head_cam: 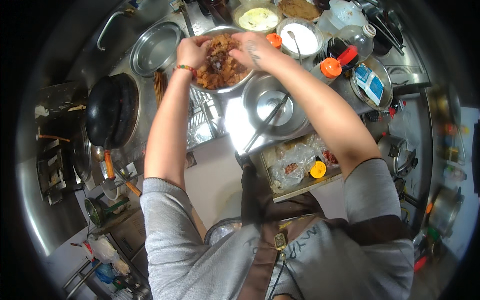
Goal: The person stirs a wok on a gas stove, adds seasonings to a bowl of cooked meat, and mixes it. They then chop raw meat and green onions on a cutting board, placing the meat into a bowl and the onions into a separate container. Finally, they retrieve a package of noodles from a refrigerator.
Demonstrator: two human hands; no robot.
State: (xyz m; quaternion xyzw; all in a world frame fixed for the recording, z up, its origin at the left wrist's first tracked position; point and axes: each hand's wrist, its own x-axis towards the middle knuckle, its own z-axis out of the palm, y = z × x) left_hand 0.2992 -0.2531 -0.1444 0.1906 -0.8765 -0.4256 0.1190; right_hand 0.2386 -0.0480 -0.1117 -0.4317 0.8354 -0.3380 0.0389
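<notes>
A wide steel bowl point(245, 77) holds orange-brown chunks of food point(217, 77) with a darker, wet-looking patch in the middle. My left hand point(193, 52), with a beaded bracelet at the wrist, is over the bowl's left side, thumb and fingers curled toward the food. From the right, my right hand point(253, 48) reaches over the opposite side with its fingertips at the food. Whether either hand grips food or the rim is hidden. Just below, an emptier steel basin point(258, 95) has a dark long-handled utensil point(268, 118) lying across it.
At left are an empty-looking steel pot point(155, 48) and a black wok point(105, 108). Bowls of yellowish point(258, 18) and white powder point(300, 39) stand behind. Orange-capped bottles point(330, 68) crowd the right. An open drawer point(277, 197) with plastic bags juts out below the counter.
</notes>
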